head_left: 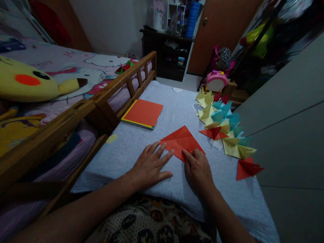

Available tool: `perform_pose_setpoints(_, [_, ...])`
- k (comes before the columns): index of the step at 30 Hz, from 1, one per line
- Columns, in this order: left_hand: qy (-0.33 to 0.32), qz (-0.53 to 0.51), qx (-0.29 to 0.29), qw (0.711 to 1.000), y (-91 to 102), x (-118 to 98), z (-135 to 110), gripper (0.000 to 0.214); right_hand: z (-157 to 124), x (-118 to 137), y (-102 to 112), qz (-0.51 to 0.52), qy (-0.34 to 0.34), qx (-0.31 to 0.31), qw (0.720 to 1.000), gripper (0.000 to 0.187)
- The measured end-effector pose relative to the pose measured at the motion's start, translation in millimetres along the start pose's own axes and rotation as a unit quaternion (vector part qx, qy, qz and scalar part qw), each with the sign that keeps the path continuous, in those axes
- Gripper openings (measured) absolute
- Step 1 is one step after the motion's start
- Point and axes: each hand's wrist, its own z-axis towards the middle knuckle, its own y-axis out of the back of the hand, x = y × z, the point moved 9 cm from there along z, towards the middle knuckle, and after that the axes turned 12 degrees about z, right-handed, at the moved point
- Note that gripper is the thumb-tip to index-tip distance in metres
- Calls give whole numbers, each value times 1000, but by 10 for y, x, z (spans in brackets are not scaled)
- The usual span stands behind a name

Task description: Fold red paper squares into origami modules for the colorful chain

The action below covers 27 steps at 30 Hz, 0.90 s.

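Note:
A red sheet of origami paper (181,140) lies on the cloth-covered surface in front of me, turned like a diamond, with crease lines across it. My left hand (152,164) is open, palm down and fingers spread, and its fingertips touch the paper's left edge. At the near right edge, my right hand (198,167) is closed, its fingers curled together and pressed on the paper. What lies under the right fingers is hidden. Left of and beyond the paper rests a stack of origami sheets (143,113), red on top with yellow below.
Folded paper cranes (212,114) in yellow, blue and red line the right side, with a red crane (248,167) nearest me. A wooden bed rail (111,87) runs along the left, beside a yellow plush toy (30,81). A pale cabinet (291,141) stands on the right.

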Motion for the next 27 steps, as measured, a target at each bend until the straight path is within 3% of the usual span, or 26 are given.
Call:
perform_pose_setpoints(6, [-21,3,11,1000,27,-25,40,71,-3,153,74,-88,64,-13,994,25])
perform_pose_setpoints(10, [-60,5,12,998,50,-75,75,72,43,179,-14,-95,109,70,987,26])
perform_pose_setpoints(13, [-78,-1,21,997,56,-80,84,72,75,220,-26,-107,126,123,978,38])
perform_pose_setpoints(18, [-66,11,20,998,67,39,70,66,104,397,-41,-163,122,162,966,58])
perform_pose_setpoints(27, [-38,34,4,999,85,130,54,57,123,508,-100,-214,107,159,958,53])
